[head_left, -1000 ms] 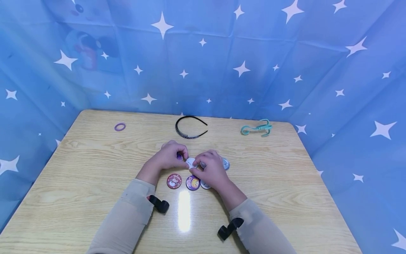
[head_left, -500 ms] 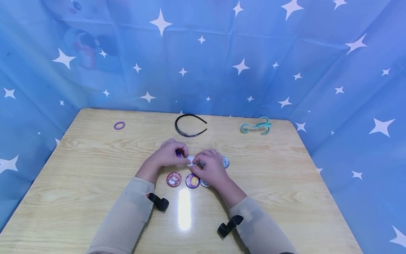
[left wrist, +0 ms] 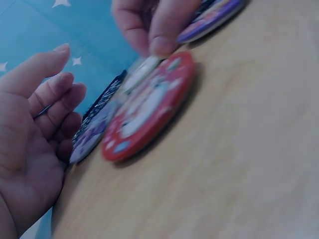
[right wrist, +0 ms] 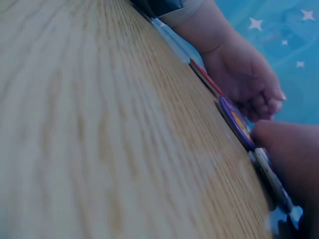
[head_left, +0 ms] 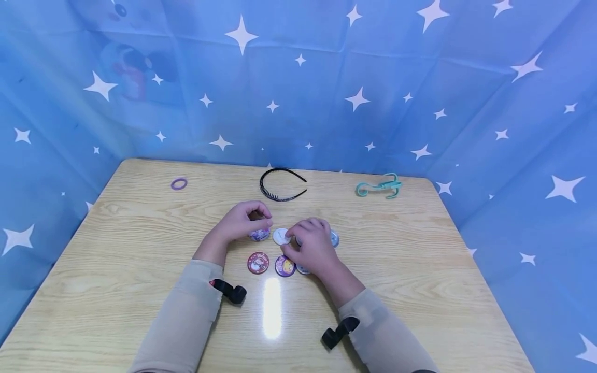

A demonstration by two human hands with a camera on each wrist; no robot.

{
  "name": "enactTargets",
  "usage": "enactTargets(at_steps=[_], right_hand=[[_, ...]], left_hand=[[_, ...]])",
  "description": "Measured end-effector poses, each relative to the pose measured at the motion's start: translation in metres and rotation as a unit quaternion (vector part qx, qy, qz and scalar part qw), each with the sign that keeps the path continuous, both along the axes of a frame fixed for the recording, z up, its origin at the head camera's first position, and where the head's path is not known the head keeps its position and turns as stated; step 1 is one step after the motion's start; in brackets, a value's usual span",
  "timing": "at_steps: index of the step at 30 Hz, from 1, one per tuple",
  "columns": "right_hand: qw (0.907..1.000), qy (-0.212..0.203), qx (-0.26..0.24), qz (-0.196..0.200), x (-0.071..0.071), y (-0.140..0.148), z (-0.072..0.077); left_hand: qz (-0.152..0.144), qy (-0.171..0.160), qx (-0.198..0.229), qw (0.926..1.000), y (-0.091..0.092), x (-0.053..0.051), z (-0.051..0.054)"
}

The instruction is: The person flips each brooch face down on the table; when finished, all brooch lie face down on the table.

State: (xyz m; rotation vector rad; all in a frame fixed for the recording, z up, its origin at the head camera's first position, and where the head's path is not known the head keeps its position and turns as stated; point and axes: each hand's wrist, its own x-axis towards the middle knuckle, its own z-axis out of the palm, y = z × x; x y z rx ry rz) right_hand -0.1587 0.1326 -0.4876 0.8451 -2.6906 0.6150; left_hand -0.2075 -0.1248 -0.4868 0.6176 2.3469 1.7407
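A white round badge [head_left: 281, 236] lies in the middle row on the table, its right edge between the thumb and forefinger of my right hand [head_left: 311, 244]. Those fingertips also appear at the top of the left wrist view, by the white badge [left wrist: 142, 74]. My left hand [head_left: 240, 223] is just above a purple picture badge [head_left: 259, 234], holding nothing, with its fingers loosely bent. Nearer to me lie a red badge [head_left: 258, 262] and a purple badge with a yellow figure [head_left: 285, 266]. A further badge [head_left: 303, 270] and a bluish one [head_left: 334, 239] are partly covered by my right hand.
At the back of the wooden table [head_left: 140, 248] lie a purple hair tie [head_left: 179, 184], a black toothed headband [head_left: 270, 194] and a teal hair claw [head_left: 380, 186]. A blue star-patterned cloth [head_left: 298, 83] hangs behind the table's far edge.
My left hand has let go of the white badge and drawn back to the left, uncovering the purple picture badge. The right hand stays at the white badge.
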Motion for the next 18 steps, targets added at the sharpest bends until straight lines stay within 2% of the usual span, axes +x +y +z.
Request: enactTargets(at_steps=[4, 7, 13, 18], right_hand=[[0.9998, 0.013, 0.015, -0.001, 0.001, -0.002, 0.002], [0.9993, 0.029, 0.024, -0.006, 0.001, -0.004, 0.003], [0.9974, 0.066, 0.027, -0.011, 0.005, -0.014, 0.006], [0.9967, 0.077, 0.023, -0.010, 0.008, -0.028, 0.006]], left_hand=[[0.018, -0.012, -0.013, 0.9997, -0.013, 0.002, 0.004], [0.021, -0.015, -0.043, 0.9987, -0.023, 0.002, 0.008], [0.005, -0.012, -0.107, 0.9942, -0.046, 0.002, 0.014], [-0.028, -0.012, -0.123, 0.9919, -0.055, 0.002, 0.018]])
